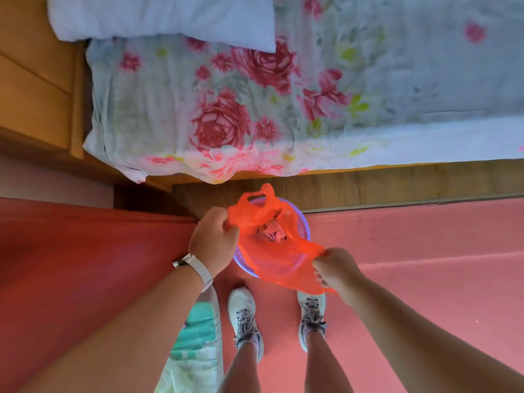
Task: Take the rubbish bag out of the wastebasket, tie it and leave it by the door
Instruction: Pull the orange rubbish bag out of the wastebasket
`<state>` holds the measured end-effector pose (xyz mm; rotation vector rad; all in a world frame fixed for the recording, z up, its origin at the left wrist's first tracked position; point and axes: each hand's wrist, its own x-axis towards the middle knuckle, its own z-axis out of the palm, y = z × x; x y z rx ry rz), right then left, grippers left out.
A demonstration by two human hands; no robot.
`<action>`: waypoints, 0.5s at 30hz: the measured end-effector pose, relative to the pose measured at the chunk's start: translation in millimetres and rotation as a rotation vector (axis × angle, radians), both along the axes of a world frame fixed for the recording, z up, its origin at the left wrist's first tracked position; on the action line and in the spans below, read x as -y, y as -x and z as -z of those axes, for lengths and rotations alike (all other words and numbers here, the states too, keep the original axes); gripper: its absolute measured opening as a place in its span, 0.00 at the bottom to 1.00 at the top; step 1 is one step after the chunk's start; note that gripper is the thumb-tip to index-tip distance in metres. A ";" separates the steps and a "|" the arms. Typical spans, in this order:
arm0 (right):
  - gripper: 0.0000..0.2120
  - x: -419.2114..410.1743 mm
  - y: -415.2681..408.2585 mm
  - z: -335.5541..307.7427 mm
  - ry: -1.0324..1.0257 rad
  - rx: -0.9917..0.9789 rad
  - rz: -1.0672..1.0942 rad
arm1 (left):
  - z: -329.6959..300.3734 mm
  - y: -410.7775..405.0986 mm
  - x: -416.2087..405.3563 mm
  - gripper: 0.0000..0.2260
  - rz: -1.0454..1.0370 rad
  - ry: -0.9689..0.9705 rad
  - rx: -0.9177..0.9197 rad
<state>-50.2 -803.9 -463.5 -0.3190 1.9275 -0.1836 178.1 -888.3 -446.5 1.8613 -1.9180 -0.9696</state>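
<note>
An orange plastic rubbish bag (272, 256) sits in a small purple wastebasket (302, 222) on the floor, just in front of my feet. The bag's mouth is spread open, and crumpled rubbish shows inside. My left hand (212, 241), with a white watch on its wrist, pinches the bag's left edge. My right hand (336, 269) grips the bag's near right edge, pulled out past the basket's rim. One bag handle sticks up at the far side.
A bed (283, 109) with a floral sheet and a white pillow (161, 18) fills the space beyond the basket, on a wooden frame (368, 182). A wooden headboard (37, 80) stands at the left. The floor is red carpet (425, 265). No door is in view.
</note>
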 end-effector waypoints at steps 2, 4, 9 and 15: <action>0.12 3.0 -0.9 -22.7 0.131 -0.034 -0.032 | -10.6 0.9 1.1 0.03 0.108 -0.041 -0.006; 0.08 5.8 -2.3 -45.9 0.210 -0.055 -0.086 | -21.2 3.7 0.9 0.10 0.123 -0.139 0.021; 0.07 13.3 -0.5 -98.6 0.277 -0.065 -0.162 | -50.5 10.4 3.6 0.05 -0.047 -0.501 -0.097; 0.08 18.0 1.9 -160.7 0.345 -0.038 -0.144 | -114.2 15.0 15.8 0.10 0.026 -0.513 -0.063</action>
